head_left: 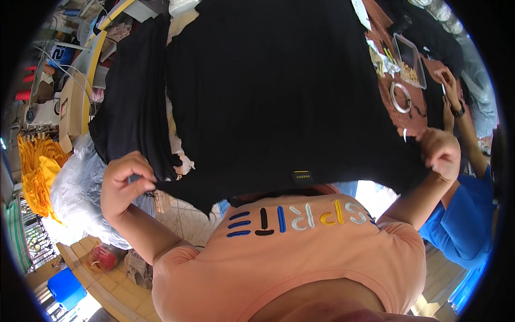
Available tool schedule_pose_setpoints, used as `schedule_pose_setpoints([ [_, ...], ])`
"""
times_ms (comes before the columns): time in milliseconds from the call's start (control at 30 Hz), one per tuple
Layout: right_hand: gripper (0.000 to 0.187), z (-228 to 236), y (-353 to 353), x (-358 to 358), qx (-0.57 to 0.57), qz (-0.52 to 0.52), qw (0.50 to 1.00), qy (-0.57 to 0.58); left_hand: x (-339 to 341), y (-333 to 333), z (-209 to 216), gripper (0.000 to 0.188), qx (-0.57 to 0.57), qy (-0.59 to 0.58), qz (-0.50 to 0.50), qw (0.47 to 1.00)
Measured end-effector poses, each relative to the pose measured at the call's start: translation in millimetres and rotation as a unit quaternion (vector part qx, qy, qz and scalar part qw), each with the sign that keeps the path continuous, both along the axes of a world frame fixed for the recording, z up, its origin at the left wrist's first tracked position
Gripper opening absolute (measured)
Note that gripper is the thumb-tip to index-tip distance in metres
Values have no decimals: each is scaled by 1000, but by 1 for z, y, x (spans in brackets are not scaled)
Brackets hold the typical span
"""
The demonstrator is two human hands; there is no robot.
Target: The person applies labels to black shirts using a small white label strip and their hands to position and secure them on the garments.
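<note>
A wide black garment is stretched between my hands, its near edge hanging just in front of my body. A small dark label with yellow marks sits by that edge. My left hand is closed, pinching the garment's near left corner between thumb and fingers. On the other side, my right hand is closed on the near right corner; its fingertips are partly hidden. Another black cloth lies in folds to the left, beside the garment and inward of my left hand.
At the right, a co-worker's hands hold a thin white item over a reddish table. A clear plastic container and a white ring lie there. Left are a plastic bag, yellow cloth and a cardboard box.
</note>
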State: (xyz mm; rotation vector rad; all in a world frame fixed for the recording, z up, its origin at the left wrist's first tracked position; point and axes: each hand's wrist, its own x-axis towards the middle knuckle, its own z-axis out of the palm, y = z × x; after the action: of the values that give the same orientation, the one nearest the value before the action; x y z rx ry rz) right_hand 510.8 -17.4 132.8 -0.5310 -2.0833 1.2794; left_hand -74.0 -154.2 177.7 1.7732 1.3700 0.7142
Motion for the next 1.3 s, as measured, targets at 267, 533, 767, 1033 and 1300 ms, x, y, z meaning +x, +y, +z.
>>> schedule_pose_setpoints([
  [267,17,-5,178,-86,28,-229,970,-77,-55,134,-67,13,105,19,237,966],
  [533,15,-39,350,-215,82,-375,923,-39,-106,286,-131,29,216,10,337,916],
  [767,38,-75,219,-209,194,-110,960,-169,-19,217,-146,63,95,140,73,983],
  [1033,67,-143,119,-162,290,-236,866,-331,6,107,-205,62,111,284,182,935],
  [1300,51,-140,194,-137,385,-381,814,-211,-6,108,-73,34,241,71,216,944],
])
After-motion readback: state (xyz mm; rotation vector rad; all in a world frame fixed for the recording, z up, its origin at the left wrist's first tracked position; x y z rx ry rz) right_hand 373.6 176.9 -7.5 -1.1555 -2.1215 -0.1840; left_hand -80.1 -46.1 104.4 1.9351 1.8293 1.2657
